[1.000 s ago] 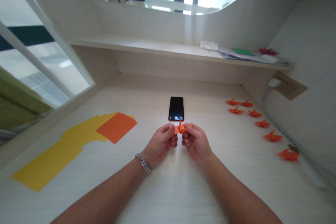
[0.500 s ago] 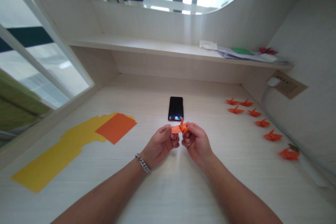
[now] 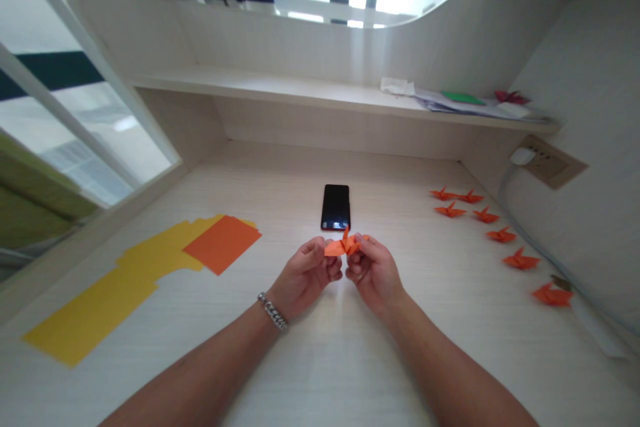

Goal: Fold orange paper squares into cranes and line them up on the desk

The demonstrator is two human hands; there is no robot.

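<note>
A small orange paper crane is pinched between both my hands just above the pale wooden desk. My left hand, with a metal bracelet on its wrist, grips the crane's left wing. My right hand grips its right side. A black phone lies flat on the desk just beyond the crane.
An orange sheet lies on yellow sheets at the left. Several finished orange cranes run in a line along the right side. A shelf at the back holds papers. A wall socket and cable are at the right.
The crane's left wing has been drawn out to the left and flattened between my fingers. My hands stay in nearly the same place.
</note>
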